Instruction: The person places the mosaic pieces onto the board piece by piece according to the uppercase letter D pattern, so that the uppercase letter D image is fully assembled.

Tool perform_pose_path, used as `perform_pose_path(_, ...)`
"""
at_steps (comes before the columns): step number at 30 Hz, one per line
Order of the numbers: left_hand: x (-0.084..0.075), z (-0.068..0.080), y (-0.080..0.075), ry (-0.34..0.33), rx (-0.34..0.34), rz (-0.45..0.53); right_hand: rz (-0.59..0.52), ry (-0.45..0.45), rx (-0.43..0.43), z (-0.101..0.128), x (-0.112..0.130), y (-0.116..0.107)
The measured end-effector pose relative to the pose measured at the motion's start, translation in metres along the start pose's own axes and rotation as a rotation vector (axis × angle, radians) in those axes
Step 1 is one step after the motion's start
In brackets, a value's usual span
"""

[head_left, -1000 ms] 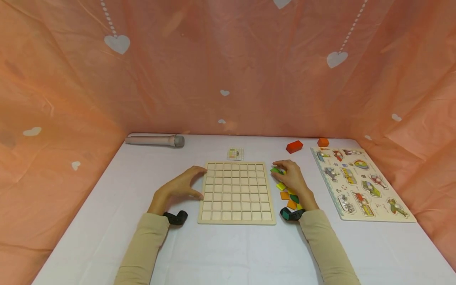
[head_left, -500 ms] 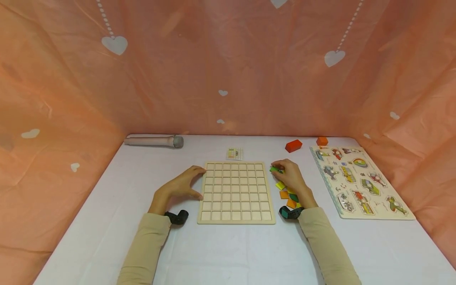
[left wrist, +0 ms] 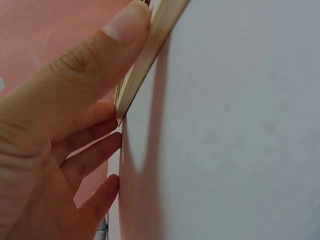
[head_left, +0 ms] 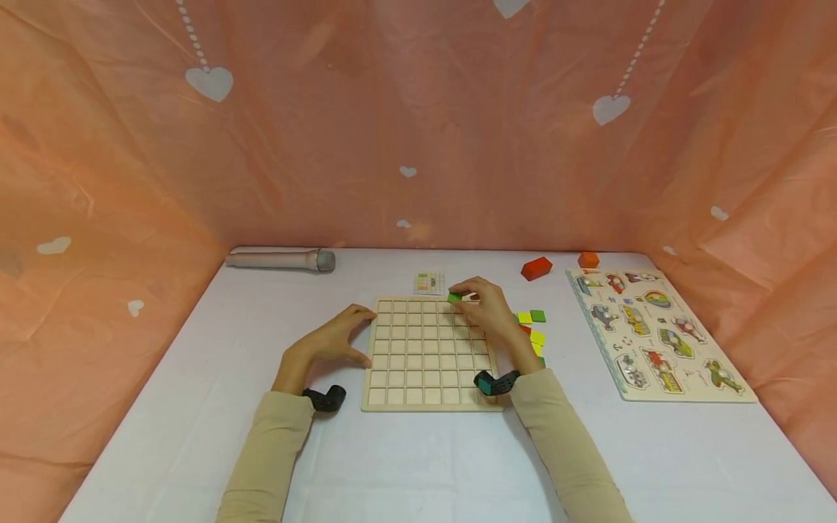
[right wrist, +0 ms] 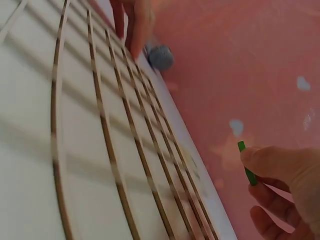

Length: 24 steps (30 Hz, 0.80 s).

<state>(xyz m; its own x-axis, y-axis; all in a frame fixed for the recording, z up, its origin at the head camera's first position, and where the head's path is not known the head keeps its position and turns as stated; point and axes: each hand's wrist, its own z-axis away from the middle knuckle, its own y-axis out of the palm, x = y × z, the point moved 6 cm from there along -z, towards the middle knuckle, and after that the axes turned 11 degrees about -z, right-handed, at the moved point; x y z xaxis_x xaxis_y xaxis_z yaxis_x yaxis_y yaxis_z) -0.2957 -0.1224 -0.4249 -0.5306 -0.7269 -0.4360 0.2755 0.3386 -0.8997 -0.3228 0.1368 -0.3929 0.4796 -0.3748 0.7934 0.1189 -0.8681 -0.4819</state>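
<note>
A wooden board [head_left: 415, 361] with a grid of square recesses lies in front of me in the head view. My left hand [head_left: 332, 338] rests at its left side, thumb and fingers spread apart. In the left wrist view the thumb [left wrist: 127, 22] touches the board's edge. My right hand [head_left: 487, 311] is over the board's far right part, pinching a green tile [head_left: 454, 297] between thumb and fingertips. The right wrist view has that green tile [right wrist: 247, 162] edge-on above the grid. To the right of the board lie several loose tiles [head_left: 538, 338], partly hidden behind the right hand.
A small printed pattern card [head_left: 429, 282] lies beyond the board's far edge. A microphone [head_left: 281, 259] is at the back left. Red [head_left: 537, 268] and orange [head_left: 588, 259] blocks stand at the back right, near a picture puzzle board [head_left: 657, 335].
My right hand has taken the green tile from the pile and moved left over the board's far part. More loose tiles now show. The left hand stays at the board's edge.
</note>
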Motion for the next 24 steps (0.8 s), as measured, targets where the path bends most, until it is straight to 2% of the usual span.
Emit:
perform_pose_path(12, 0.004, -0.001, 0.005, 0.005, -0.001, -0.018, -0.108, 0.039, 0.137, -0.019, 0.002, 0.074)
perform_pose_path(17, 0.006, -0.002, 0.005, -0.005, 0.007, -0.011, -0.139, 0.036, 0.157, -0.023, 0.005, 0.089)
perform_pose_path(24, 0.005, 0.000, 0.003, 0.018, -0.007, -0.009, -0.077, 0.032, 0.136, -0.023, 0.006, 0.098)
